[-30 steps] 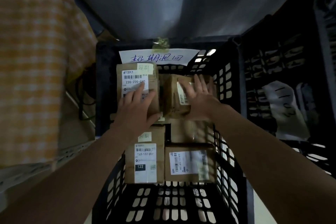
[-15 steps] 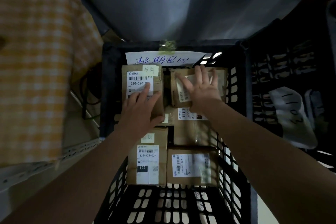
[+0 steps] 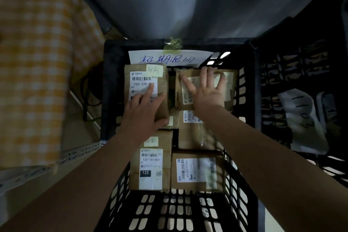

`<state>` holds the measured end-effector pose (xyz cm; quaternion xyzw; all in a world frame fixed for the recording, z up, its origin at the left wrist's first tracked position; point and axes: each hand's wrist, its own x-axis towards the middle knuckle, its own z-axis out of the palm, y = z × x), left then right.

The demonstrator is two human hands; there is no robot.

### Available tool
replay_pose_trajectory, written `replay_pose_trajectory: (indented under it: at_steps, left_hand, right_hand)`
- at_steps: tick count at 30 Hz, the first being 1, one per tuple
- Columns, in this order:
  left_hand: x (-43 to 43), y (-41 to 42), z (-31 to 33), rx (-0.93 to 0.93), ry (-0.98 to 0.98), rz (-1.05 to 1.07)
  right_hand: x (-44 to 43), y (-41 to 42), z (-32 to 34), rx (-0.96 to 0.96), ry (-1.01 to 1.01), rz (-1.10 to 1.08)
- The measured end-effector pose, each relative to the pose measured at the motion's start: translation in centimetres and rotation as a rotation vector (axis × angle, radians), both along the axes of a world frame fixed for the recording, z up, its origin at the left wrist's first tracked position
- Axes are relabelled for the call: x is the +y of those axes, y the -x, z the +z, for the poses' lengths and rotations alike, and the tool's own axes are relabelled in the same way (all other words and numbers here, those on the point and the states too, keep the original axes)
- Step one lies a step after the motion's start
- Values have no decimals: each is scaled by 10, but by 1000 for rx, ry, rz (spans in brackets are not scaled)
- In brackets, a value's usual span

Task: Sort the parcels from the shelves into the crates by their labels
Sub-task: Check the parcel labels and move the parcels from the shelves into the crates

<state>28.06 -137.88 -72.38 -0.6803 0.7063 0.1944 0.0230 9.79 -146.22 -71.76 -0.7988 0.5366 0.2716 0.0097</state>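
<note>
A black slotted crate (image 3: 246, 111) with a handwritten paper sign (image 3: 169, 58) on its far wall holds several brown parcels. My left hand (image 3: 145, 111) rests on the far-left parcel labelled 220-220 (image 3: 139, 75), index finger stretched over the label and thumb at the parcel's near right corner. My right hand (image 3: 206, 90) lies flat with spread fingers on the far-right parcel (image 3: 230, 88), which sits against the crate's far right corner. Nearer to me lie a parcel labelled 122-122-007 (image 3: 150, 167), another with a sideways label (image 3: 196, 170) and one partly under my right wrist (image 3: 195, 132).
A second black crate (image 3: 301, 73) stands to the right with a white slip marked in pen (image 3: 303, 118) inside. A yellow checked cloth (image 3: 37, 62) hangs at the left over a perforated metal shelf rail (image 3: 56, 160). A grey wall rises behind the crates.
My right hand has pushed the far-right parcel away from me, up to the crate's far right corner, uncovering the parcel beneath. My left hand has stayed on the 220-220 parcel.
</note>
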Motion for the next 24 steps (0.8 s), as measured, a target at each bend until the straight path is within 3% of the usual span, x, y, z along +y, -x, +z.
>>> replay_pose_trajectory:
  at_steps: [8,13,17,20,24]
  left_hand:
    - [3,0,-2,-24,12,-4]
    - [1,1,-2,-12,-4,6]
    - [3,0,-3,-20,5,4]
    - [2,0,-3,-14,6,6]
    - [2,0,-1,-16,-4,0]
  right_hand:
    - [-20,23,8,-133,-276,-45]
    - [-3,23,13,-65,-132,20]
    - [21,22,0,-158,-45,-26]
    - [9,23,-9,-108,-84,26]
    - [-17,21,-9,-262,-194,-51]
